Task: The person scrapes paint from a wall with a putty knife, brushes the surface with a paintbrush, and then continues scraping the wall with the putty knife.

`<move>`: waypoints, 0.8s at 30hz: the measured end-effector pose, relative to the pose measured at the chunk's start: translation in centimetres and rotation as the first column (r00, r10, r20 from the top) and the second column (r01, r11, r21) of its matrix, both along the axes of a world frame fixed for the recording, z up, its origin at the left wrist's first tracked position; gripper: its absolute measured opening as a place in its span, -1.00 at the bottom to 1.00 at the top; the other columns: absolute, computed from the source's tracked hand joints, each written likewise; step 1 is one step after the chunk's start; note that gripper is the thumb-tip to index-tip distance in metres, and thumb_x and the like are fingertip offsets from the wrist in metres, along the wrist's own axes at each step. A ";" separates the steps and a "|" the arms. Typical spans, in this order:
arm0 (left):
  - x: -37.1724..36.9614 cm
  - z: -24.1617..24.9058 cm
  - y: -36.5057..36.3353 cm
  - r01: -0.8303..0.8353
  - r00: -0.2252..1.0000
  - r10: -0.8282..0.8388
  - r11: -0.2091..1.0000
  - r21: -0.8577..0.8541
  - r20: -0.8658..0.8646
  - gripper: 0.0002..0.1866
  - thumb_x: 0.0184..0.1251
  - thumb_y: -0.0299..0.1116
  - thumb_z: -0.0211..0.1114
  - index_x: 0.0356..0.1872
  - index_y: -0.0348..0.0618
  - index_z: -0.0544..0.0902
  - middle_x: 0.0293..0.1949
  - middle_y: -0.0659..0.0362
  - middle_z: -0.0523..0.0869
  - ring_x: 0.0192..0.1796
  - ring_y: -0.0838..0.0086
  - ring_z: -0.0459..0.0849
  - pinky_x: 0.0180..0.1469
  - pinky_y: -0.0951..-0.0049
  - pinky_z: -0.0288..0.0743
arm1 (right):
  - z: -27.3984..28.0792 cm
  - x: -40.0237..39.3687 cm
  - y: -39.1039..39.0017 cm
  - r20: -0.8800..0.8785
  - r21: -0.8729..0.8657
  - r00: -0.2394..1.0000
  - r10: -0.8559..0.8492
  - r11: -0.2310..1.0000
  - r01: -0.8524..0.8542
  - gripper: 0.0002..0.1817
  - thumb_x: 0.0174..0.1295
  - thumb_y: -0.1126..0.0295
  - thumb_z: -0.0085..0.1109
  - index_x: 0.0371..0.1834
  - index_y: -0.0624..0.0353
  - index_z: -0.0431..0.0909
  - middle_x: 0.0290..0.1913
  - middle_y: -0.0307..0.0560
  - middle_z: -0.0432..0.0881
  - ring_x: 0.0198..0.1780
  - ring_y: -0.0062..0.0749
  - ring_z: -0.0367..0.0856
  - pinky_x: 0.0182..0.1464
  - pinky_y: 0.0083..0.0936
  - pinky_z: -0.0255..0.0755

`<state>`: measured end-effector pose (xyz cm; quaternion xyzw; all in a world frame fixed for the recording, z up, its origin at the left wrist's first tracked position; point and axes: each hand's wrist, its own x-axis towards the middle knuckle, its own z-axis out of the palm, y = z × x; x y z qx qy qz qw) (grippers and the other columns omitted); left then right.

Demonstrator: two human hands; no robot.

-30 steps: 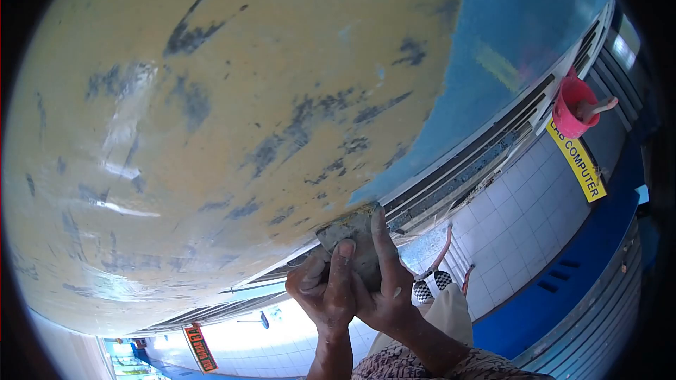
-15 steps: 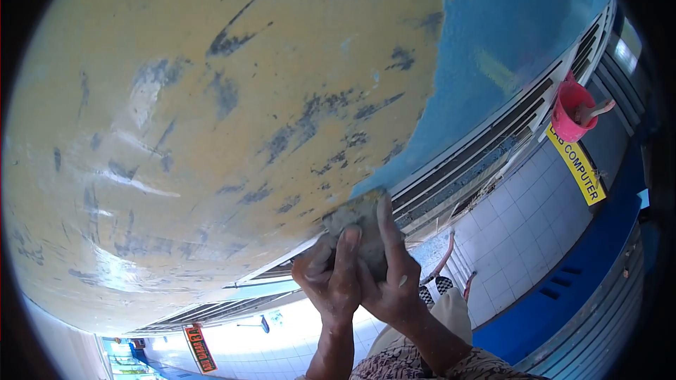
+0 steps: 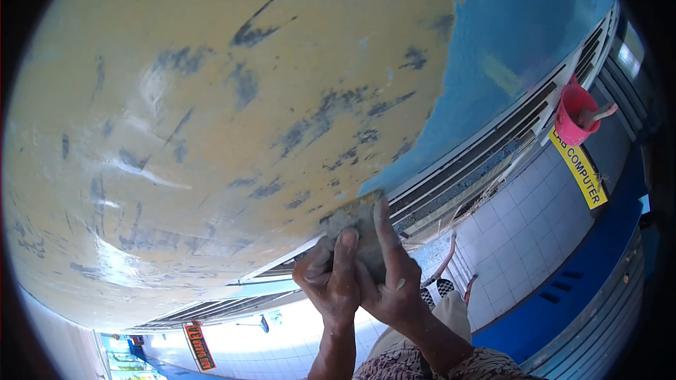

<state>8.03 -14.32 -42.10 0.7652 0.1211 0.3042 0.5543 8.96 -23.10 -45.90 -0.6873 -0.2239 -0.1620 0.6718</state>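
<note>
A flat grey scraper blade (image 3: 362, 222), smeared with putty, has its upper edge against the yellowish surface (image 3: 211, 134), which bears dark grey smears. My left hand (image 3: 331, 274) is closed on the scraper from the left, thumb pressed on its face. From the right my right hand (image 3: 391, 281) grips it too, with one finger stretched along its right edge. Both hands touch each other, and the scraper's lower part is hidden behind the fingers.
Blue paint (image 3: 507, 42) borders the yellowish area, with slatted vents (image 3: 493, 144) along its edge. At the right hang a pink bucket (image 3: 576, 112) with a tool in it and a yellow sign (image 3: 579, 169). An orange-lettered sign (image 3: 199, 346) is at lower left.
The yellowish surface and its smears have shifted slightly right and down in view. Both hands keep their grip on the scraper, nearly unmoved in the frame.
</note>
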 end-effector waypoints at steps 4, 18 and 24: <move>0.5 1.3 -0.5 0.037 0.998 -0.035 0.999 -0.031 0.046 -0.67 0.40 -0.38 0.38 -0.57 -0.34 0.63 -0.67 0.31 0.52 -0.54 0.71 0.30 -0.49 0.55 0.10 | 1.4 0.1 -0.5 0.021 -0.027 1.000 -0.010 1.000 0.011 -0.10 0.32 0.48 0.24 0.60 0.48 -0.12 0.46 0.59 0.24 0.40 0.39 0.41 0.24 -0.14 0.58; 0.7 1.8 -1.0 0.033 0.998 -0.029 0.997 -0.071 0.053 -0.70 0.36 -0.44 0.41 -0.58 -0.37 0.64 -0.67 0.31 0.53 -0.54 0.71 0.33 -0.51 0.56 0.13 | 1.9 0.1 -0.8 -0.031 -0.023 0.999 0.035 0.999 -0.035 -0.10 0.32 0.48 0.25 0.58 0.50 -0.13 0.48 0.62 0.18 0.38 0.41 0.42 0.20 -0.13 0.62; 0.8 1.7 -0.8 0.041 0.998 -0.039 0.999 -0.033 0.058 -0.72 0.36 -0.44 0.40 -0.55 -0.38 0.66 -0.68 0.29 0.56 -0.53 0.71 0.37 -0.51 0.57 0.17 | 2.0 0.3 -1.0 -0.003 -0.023 1.000 0.025 0.999 -0.025 -0.10 0.32 0.49 0.24 0.59 0.48 -0.13 0.46 0.63 0.21 0.37 0.44 0.43 0.20 -0.12 0.62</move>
